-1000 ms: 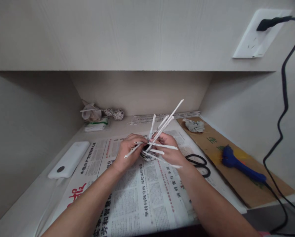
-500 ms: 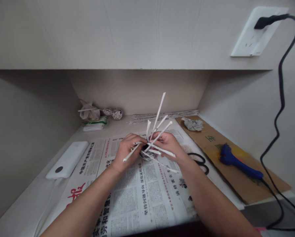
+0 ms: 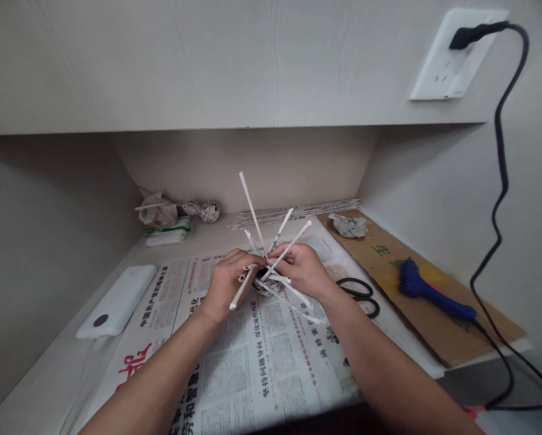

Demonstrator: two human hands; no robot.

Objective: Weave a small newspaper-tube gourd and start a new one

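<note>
Between my hands is a small round weave point(image 3: 267, 289) of rolled paper, its white paper tubes point(image 3: 290, 251) sticking out in several directions. My left hand point(image 3: 232, 279) closes on the left side of the weave, with short tubes jutting past its fingers. On the right side, my right hand point(image 3: 304, 269) pinches a paper tube close to the centre. One long tube point(image 3: 251, 208) points up and away from me, leaning left. Both sets of fingertips nearly meet, and the weave's underside is hidden.
Newspaper point(image 3: 234, 362) covers the tabletop. At right lie black-handled scissors point(image 3: 359, 290), cardboard point(image 3: 383, 266) and a blue glue gun point(image 3: 434, 296) with its cord. A white power bank point(image 3: 116, 302) is at left. Behind are a bundle of paper tubes point(image 3: 293, 213) and a plastic bag point(image 3: 157, 211).
The long tube, leaning right before, now leans left. A shorter tube beside it has also tipped left. My right hand's fingers have shifted at the centre, and the whole view has moved slightly.
</note>
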